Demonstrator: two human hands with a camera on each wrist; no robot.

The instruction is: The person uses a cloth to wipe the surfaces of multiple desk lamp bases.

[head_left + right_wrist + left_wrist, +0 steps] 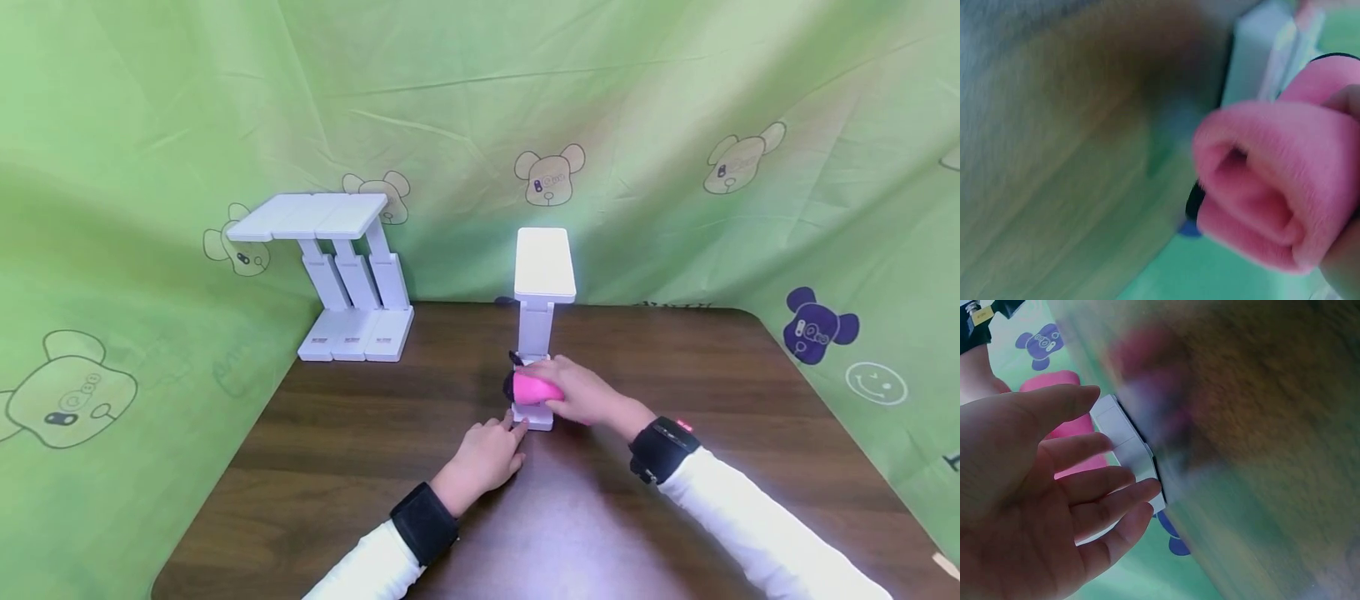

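A white folding desk lamp stands upright on the brown table, its flat head at the top. Over its base, my right hand grips a folded pink cloth with black edging. In the right wrist view the soft pink cloth shows its rolled folds, close beside the white base. My left hand reaches in from the front, fingertips right at the base's front left corner. Seen from the left wrist, its fingers are spread and loosely extended along the white base.
Several matching white lamps stand side by side at the back left of the table. A green curtain with bear prints hangs behind and at both sides. A small pale object lies at the right edge.
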